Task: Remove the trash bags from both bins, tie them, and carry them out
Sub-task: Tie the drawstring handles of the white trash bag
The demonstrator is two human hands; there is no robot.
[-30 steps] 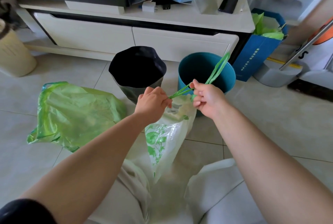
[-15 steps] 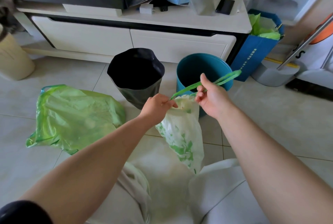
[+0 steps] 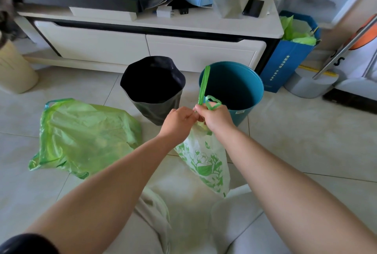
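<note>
A white trash bag with a green leaf print (image 3: 206, 162) hangs between my hands, just in front of the teal bin (image 3: 244, 94). My left hand (image 3: 178, 120) pinches the bag's gathered neck. My right hand (image 3: 217, 117) touches it and grips the green drawstring (image 3: 204, 86), one strand standing upright and another curled in a small loop over my fingers. A green trash bag (image 3: 81, 137) lies on the floor tiles at the left. The black bin (image 3: 155, 90) stands left of the teal one; neither shows a bag inside.
A white TV cabinet (image 3: 146, 49) stands behind the bins, with a phone (image 3: 253, 7) and boxes on top. A blue paper bag (image 3: 289, 57) with green plastic sits right of it. A beige container (image 3: 14, 70) is at the far left. My knees fill the bottom.
My hands have come together at the bag's neck. The drawstring, stretched out to the right before, now stands upright with a small loop over my right hand. The bag hangs straighter.
</note>
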